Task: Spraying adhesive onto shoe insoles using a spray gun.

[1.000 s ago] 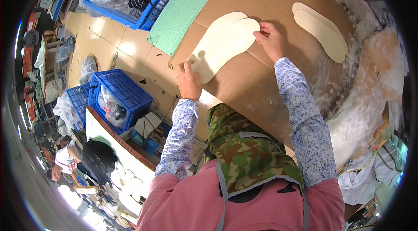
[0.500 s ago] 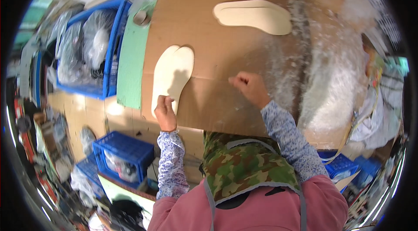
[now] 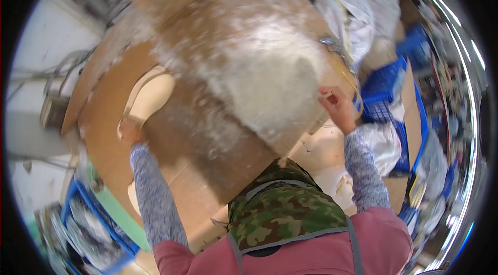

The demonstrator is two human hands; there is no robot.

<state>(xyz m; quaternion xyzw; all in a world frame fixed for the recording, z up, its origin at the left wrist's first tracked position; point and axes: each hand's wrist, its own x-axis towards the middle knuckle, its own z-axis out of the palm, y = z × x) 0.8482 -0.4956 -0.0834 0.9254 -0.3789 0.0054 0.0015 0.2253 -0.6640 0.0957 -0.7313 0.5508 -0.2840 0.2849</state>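
Observation:
A pale cream shoe insole (image 3: pixel 154 92) lies on the brown cardboard (image 3: pixel 106 88) at the left of the table. My left hand (image 3: pixel 130 132) is closed around its narrow end. A second insole (image 3: pixel 133 198) shows only as a pale edge beside my left forearm, which hides the rest. My right hand (image 3: pixel 338 109) hovers by the table's right edge with bent fingers, a gap between thumb and forefinger, and nothing visible in it. Close beyond it are a yellowish hose (image 3: pixel 348 73) and a blurred metal fitting (image 3: pixel 332 44).
White fluffy dust (image 3: pixel 270 75) covers much of the table's middle and right. Blue crates (image 3: pixel 384 85) and white bags (image 3: pixel 378 142) stand at the right. A blue crate of plastic bags (image 3: pixel 96 228) and a green strip (image 3: pixel 122 212) are at the lower left.
The view has swung to the right. My left hand has gone from the near insole to the far one and gripped its narrow end. My right hand has moved to the table's right edge.

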